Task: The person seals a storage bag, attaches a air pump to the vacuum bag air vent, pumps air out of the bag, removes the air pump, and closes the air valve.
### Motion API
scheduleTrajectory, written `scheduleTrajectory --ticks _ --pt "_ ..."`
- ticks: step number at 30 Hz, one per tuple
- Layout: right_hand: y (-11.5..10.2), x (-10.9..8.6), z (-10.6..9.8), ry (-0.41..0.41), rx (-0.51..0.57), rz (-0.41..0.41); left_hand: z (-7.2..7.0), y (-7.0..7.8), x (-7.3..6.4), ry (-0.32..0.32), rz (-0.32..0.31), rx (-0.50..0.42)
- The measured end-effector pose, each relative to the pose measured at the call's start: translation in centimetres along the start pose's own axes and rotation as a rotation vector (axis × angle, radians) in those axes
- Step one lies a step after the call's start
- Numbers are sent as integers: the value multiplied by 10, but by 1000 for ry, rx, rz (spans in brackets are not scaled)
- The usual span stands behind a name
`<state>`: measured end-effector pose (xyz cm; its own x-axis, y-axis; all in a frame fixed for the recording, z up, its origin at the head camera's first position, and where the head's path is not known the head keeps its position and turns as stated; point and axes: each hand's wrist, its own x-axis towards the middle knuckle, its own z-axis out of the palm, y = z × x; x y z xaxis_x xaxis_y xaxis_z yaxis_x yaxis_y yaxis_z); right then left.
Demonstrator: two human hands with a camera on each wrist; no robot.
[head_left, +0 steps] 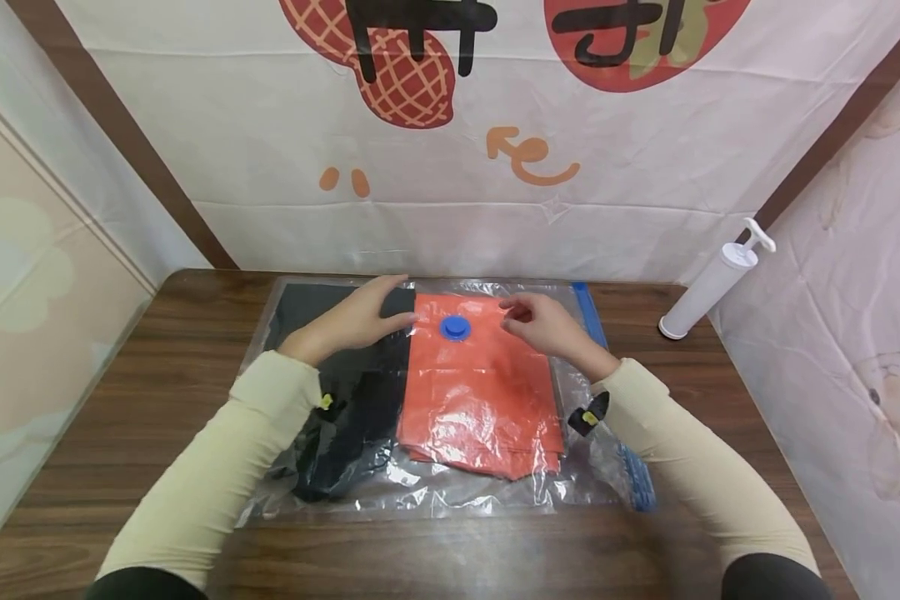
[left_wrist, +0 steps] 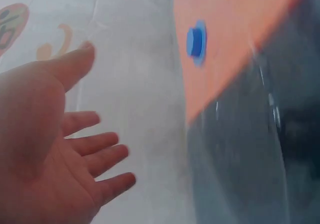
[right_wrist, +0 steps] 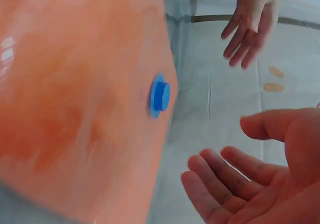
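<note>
A clear plastic vacuum storage bag (head_left: 450, 500) lies flat on the table with folded black cloth (head_left: 367, 367) in its left half and folded orange cloth (head_left: 480, 392) in its right half. Its round blue valve cap (head_left: 455, 327) sits over the upper part of the orange cloth. My left hand (head_left: 352, 321) hovers above the black cloth, fingers spread and holding nothing. To the right of the valve, my right hand (head_left: 547, 323) is raised over the orange cloth, its fingers loosely bent with nothing in them. Both wrist views show space between the hands and the valve cap.
A white hand pump (head_left: 708, 287) with a T-shaped handle stands at the table's back right corner. Along the bag's right edge runs a blue zip strip (head_left: 589, 312). A printed curtain (head_left: 450, 217) rises behind the wooden table (head_left: 157, 400).
</note>
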<state>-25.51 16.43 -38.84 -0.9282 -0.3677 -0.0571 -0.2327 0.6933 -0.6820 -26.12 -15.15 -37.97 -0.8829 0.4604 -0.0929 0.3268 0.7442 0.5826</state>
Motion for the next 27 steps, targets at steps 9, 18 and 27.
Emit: scheduleTrajectory --ticks 9,18,27 --pt "-2 30 30 -2 242 36 37 2 33 -96 -63 62" --pt "14 54 64 -4 271 -3 65 -10 38 -258 -130 103" --pt "21 61 84 20 179 -20 78 -15 36 -259 -120 178"
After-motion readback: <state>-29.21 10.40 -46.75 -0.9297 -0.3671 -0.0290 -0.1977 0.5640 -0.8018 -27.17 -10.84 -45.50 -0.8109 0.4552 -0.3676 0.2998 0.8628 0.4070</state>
